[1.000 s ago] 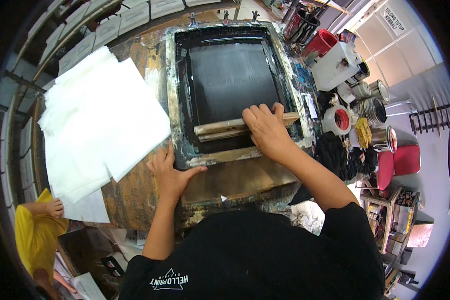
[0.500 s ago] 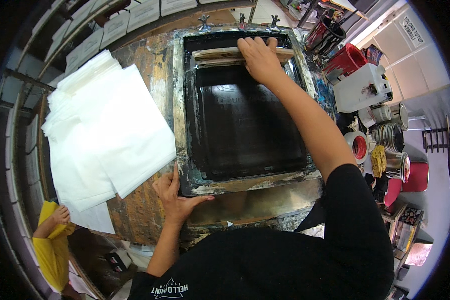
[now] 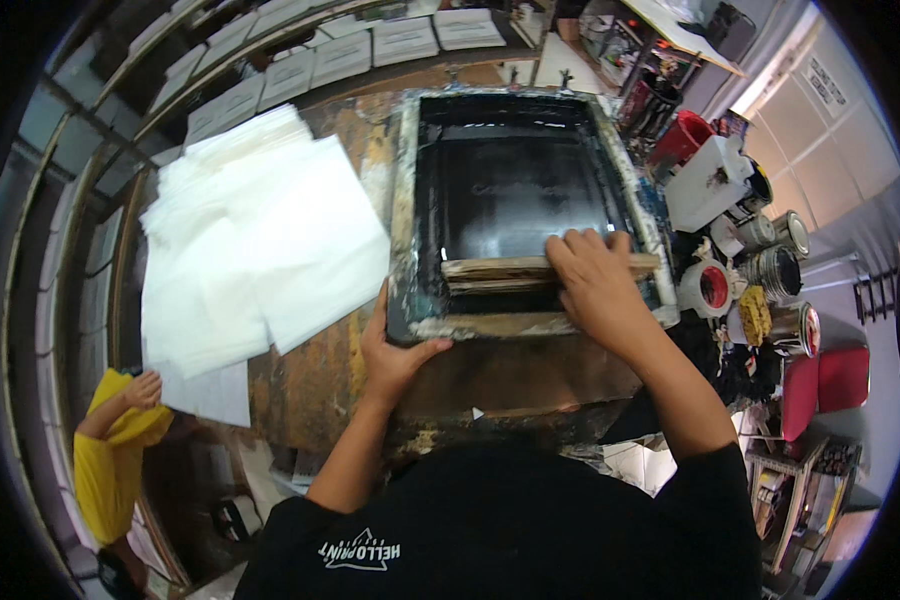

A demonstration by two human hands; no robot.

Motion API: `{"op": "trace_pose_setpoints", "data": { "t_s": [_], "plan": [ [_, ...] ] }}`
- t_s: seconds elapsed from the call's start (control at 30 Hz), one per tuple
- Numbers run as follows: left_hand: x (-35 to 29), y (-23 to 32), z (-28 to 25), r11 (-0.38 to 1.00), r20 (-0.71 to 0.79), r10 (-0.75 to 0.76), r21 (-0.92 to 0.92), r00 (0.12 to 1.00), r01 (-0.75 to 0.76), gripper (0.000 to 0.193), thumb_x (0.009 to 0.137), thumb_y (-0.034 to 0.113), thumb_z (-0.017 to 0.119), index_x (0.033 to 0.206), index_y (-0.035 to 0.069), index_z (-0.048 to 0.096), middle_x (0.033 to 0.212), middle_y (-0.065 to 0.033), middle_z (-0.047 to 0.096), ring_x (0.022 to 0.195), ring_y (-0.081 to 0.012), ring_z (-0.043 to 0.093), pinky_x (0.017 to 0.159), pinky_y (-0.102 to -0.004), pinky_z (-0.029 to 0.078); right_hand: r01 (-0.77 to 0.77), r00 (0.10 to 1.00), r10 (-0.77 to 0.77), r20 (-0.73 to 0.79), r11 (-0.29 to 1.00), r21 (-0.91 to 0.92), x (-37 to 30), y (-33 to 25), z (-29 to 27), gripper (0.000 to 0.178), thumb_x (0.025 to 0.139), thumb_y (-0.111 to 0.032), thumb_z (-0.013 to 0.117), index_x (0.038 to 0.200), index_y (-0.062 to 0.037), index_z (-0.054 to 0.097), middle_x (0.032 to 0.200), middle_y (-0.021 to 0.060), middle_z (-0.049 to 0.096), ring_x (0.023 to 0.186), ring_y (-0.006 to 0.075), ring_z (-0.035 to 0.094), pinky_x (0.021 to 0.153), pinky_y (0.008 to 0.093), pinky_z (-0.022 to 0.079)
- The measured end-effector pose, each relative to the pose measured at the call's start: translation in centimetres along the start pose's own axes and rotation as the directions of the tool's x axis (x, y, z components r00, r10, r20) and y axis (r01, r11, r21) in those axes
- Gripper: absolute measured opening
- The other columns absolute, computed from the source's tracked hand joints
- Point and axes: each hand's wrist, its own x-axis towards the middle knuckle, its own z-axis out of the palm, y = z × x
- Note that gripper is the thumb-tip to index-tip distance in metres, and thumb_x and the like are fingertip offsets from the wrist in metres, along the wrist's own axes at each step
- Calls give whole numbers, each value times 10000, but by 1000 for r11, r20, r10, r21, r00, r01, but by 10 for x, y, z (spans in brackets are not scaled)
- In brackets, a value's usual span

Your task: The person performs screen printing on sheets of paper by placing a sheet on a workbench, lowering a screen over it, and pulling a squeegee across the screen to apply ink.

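A wood-framed printing screen (image 3: 403, 210) lies on the worktable, its mesh dark and wet with black ink. Across its near end stands a wooden squeegee (image 3: 495, 272), with the fingers of my right hand (image 3: 602, 290) wrapped over its top edge right of the middle. At the near left corner of the frame rests my left hand (image 3: 392, 358). Its thumb stretches along the near rail and its index finger along the left side, spread apart. A fanned stack of white sheets (image 3: 255, 240) lies just left of the frame.
A person in a yellow sleeve (image 3: 120, 450) reaches a hand to the stack's near left corner. Racks with piles of printed sheets (image 3: 345, 58) stand behind and left. Ink tins (image 3: 773, 270), a white jerrycan (image 3: 708, 185) and a red bucket (image 3: 682, 138) crowd the right side.
My right hand has pulled the squeegee from the far end of the screen to the near end. My left hand stays at the frame's corner. The whole view has shifted slightly.
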Motion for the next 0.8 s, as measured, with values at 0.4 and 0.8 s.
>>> {"op": "trace_pose_setpoints", "data": {
  "t_s": [0.4,0.8],
  "plan": [
    [187,0,30,954,-231,229,-137,946,-265,376,1140,290,520,1327,-37,508,1073,-120,682,977,-203,720,787,-354,554,-46,822,-52,-567,986,-157,110,18,-141,411,1015,-433,595,1148,-59,697,1000,185,712,996,384,663,929,480,401],
    [304,-107,95,459,194,619,697,761,-551,281,998,321,740,1095,72,826,924,-171,685,830,-344,663,756,-487,523,-182,834,95,-543,977,-108,153,37,-168,738,1065,-691,393,740,-75,637,655,57,583,649,202,532,829,420,456]
  ]
}}
